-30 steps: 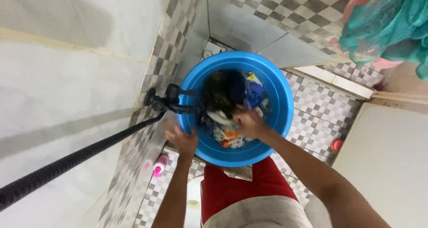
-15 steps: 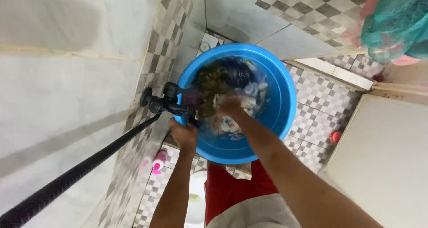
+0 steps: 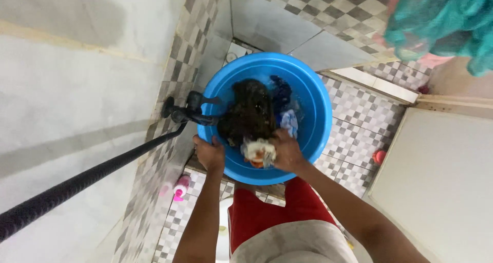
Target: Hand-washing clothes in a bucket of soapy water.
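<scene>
1. Since a moment ago the dark wet clothes have risen higher in the blue basin.
2. The right hand is closed on a pale, orange-marked cloth inside; the left hand grips the rim.
3. A slipping grip could tip the loaded basin.
4. The black tap crowds the basin's left; a pink bottle stands below.

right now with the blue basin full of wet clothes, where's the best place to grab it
Probably the blue basin is best gripped by its rolled rim on two opposite sides, coming from the near edge. The left hand already holds the rim there; the right hand is inside on the wet clothes. The tap crowds the wall side.
</scene>
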